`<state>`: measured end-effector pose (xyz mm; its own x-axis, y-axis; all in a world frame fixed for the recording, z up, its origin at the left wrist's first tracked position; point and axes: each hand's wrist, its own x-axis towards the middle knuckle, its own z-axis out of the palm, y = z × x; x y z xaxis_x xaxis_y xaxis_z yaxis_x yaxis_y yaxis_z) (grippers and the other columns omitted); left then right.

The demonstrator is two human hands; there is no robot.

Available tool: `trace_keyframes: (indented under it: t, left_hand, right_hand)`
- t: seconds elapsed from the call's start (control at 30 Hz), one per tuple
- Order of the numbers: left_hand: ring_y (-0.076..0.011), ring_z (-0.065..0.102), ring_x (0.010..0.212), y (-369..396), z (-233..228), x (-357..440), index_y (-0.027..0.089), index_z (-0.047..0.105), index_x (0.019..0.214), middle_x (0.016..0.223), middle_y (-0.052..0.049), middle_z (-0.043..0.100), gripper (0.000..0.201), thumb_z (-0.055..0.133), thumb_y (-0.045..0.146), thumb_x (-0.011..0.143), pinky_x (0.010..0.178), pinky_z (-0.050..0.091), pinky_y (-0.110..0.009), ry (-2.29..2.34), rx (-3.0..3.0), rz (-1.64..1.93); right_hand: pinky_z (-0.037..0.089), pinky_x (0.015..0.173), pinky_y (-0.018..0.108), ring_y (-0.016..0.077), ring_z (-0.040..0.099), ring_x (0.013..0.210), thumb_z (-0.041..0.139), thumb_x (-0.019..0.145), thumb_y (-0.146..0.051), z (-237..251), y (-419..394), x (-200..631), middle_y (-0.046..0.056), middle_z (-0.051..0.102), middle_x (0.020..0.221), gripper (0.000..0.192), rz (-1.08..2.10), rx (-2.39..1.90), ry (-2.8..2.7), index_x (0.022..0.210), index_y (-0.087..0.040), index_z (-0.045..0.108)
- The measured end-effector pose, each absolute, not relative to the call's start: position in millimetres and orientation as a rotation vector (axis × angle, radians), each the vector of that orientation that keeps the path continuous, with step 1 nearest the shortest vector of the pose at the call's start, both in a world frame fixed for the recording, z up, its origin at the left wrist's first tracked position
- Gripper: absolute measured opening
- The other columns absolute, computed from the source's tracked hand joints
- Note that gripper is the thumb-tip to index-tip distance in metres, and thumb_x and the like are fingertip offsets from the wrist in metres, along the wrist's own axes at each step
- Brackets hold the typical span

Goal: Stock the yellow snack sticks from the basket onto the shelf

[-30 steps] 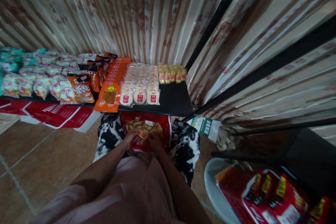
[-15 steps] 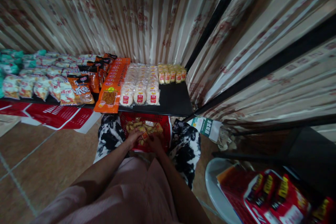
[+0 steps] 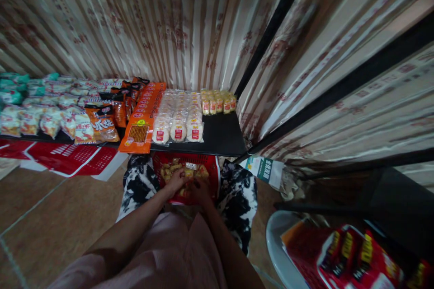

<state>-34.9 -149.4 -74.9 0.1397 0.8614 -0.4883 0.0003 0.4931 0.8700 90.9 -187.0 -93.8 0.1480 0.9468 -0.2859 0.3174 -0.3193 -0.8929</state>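
Observation:
A red plastic basket sits low between the knees, beneath the front edge of the black shelf. Small snack packets in yellow wrappers lie loose in it. My left hand reaches in from the left, its fingers curled around a yellow packet among the others. Close beside it on the right, my right hand is down among the packets, its fingers dark and mostly hidden. Above, on the black shelf, similar yellow packets stand in short rows at the right end.
Left of those are rows of round white rice crackers, a flat orange snack pack, orange bags and white bags. Black posts and a striped curtain rise behind. A white tub with red packages stands at right.
The view has shifted slightly, so the shelf and basket sit lower in the picture. Both hands stay in the basket; the left fingers have moved slightly across the packets toward the right.

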Motion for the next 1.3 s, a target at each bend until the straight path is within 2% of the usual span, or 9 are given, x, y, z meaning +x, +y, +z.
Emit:
trace_keyframes:
  t: [0.13,0.33,0.57,0.73,0.87,1.03,1.17,1.3]
  left_hand:
    - [-0.0067,0.038,0.052,-146.2,-69.5,-27.0,0.018,0.049,0.062,0.055,0.008,0.041,0.016,0.064,0.013,0.060,0.051,0.029,-0.018,1.323,0.950,0.788]
    - [-0.0058,0.040,0.051,-143.2,-60.6,-14.8,0.018,0.048,0.066,0.055,0.008,0.043,0.023,0.064,0.007,0.055,0.054,0.034,-0.017,1.352,0.798,0.857]
    - [-0.0091,0.050,0.060,-136.0,-49.5,-4.6,0.016,0.060,0.078,0.066,0.003,0.057,0.018,0.065,0.016,0.061,0.060,0.040,-0.020,1.250,0.877,0.921]
    - [-0.0107,0.050,0.061,-126.5,-45.7,4.6,0.015,0.066,0.083,0.064,0.002,0.057,0.023,0.068,0.019,0.061,0.061,0.040,-0.021,1.274,0.955,0.946]
    - [-0.0089,0.049,0.059,-121.7,-42.2,12.5,0.016,0.062,0.082,0.064,0.003,0.056,0.023,0.068,0.014,0.059,0.060,0.040,-0.019,1.273,0.944,0.981]
    - [-0.0081,0.048,0.056,-120.5,-32.7,19.9,0.018,0.055,0.070,0.060,0.005,0.052,0.016,0.066,0.012,0.060,0.058,0.040,-0.019,1.272,0.948,1.008]
    - [-0.0096,0.051,0.060,-118.8,-25.5,26.4,0.017,0.055,0.068,0.063,0.003,0.056,0.015,0.067,0.015,0.060,0.061,0.042,-0.021,1.192,0.960,1.026]
    - [-0.0095,0.050,0.057,-111.8,-23.7,34.7,0.017,0.055,0.068,0.062,0.003,0.056,0.014,0.067,0.018,0.062,0.058,0.042,-0.021,1.211,0.955,1.030]
  right_hand:
    - [0.047,0.087,0.035,0.0217,0.065,0.090,0.054,0.075,-0.032,-89.7,-183.4,96.7,0.008,0.071,0.094,0.029,1.135,-1.736,-1.256,0.096,-0.017,0.068]
    - [0.049,0.084,0.032,0.0216,0.065,0.094,0.051,0.075,-0.031,-80.4,-178.0,104.4,0.008,0.070,0.100,0.034,1.147,-1.748,-1.206,0.101,-0.016,0.067]
    - [0.050,0.082,0.032,0.0200,0.066,0.088,0.050,0.075,-0.032,-57.9,-172.1,115.0,0.005,0.071,0.096,0.032,1.117,-1.750,-1.213,0.100,-0.019,0.066]
    - [0.051,0.077,0.030,0.0186,0.066,0.082,0.049,0.077,-0.038,-56.6,-168.1,123.8,0.003,0.071,0.091,0.030,1.075,-1.746,-1.231,0.096,-0.022,0.066]
    - [0.051,0.077,0.029,0.0183,0.066,0.084,0.050,0.076,-0.041,-55.8,-168.1,129.6,0.002,0.071,0.092,0.033,1.025,-1.787,-1.196,0.100,-0.024,0.064]
    - [0.050,0.079,0.028,0.0182,0.065,0.087,0.048,0.078,-0.038,-43.1,-169.1,136.6,0.005,0.070,0.096,0.036,0.882,-1.750,-1.254,0.106,-0.021,0.064]
    - [0.050,0.079,0.027,0.0181,0.065,0.082,0.049,0.077,-0.037,-30.6,-165.6,143.7,0.005,0.069,0.093,0.035,0.735,-1.797,-1.300,0.103,-0.021,0.067]
    - [0.051,0.073,0.027,0.0184,0.065,0.077,0.048,0.079,-0.039,-21.9,-159.4,148.8,0.007,0.069,0.090,0.035,0.785,-1.786,-1.265,0.101,-0.019,0.067]
